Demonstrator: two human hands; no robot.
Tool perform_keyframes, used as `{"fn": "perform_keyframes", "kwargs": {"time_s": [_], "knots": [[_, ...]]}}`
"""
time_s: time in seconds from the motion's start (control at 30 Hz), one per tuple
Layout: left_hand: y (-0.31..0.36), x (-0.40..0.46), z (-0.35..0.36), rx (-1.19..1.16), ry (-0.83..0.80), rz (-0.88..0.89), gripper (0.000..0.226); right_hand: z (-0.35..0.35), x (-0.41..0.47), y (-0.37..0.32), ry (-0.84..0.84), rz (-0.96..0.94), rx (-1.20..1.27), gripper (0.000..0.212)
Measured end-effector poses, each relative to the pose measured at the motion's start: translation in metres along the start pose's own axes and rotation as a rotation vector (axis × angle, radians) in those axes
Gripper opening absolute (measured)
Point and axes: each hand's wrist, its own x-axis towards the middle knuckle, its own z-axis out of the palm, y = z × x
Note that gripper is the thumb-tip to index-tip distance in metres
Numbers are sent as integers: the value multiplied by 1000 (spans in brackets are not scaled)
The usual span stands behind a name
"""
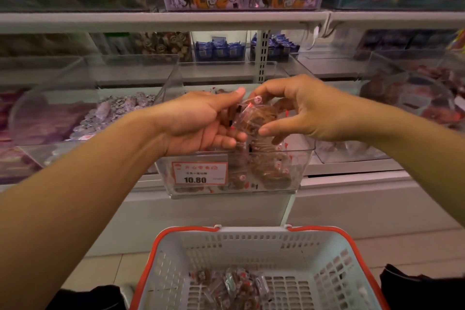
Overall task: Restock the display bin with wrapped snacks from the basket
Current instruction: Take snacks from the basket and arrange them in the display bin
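both hands, left hand (201,123) and right hand (302,111), curl fingers round wrapped snacks (254,118) above the display bin (305,158); light, crinkly, likely slippery, best pinched at wrapper edges; more wait in the basket (251,236)

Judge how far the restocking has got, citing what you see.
Done: brown wrapped snacks already lie in the clear display bin. In hand: left hand and right hand hold a wrapped snack above it. Left: a few packets remain in the basket.
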Motion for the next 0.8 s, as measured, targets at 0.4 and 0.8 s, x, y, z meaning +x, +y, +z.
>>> {"fn": "perform_keyframes", "kwargs": {"time_s": [0.4,0.8], "knots": [[1,-2,-29,916,304,231,14,-22,-4,1,-64,45,-22,41],[-2,1,-30,1199,122,151,19,-14,8,3,-190,120,-100,39]]}}
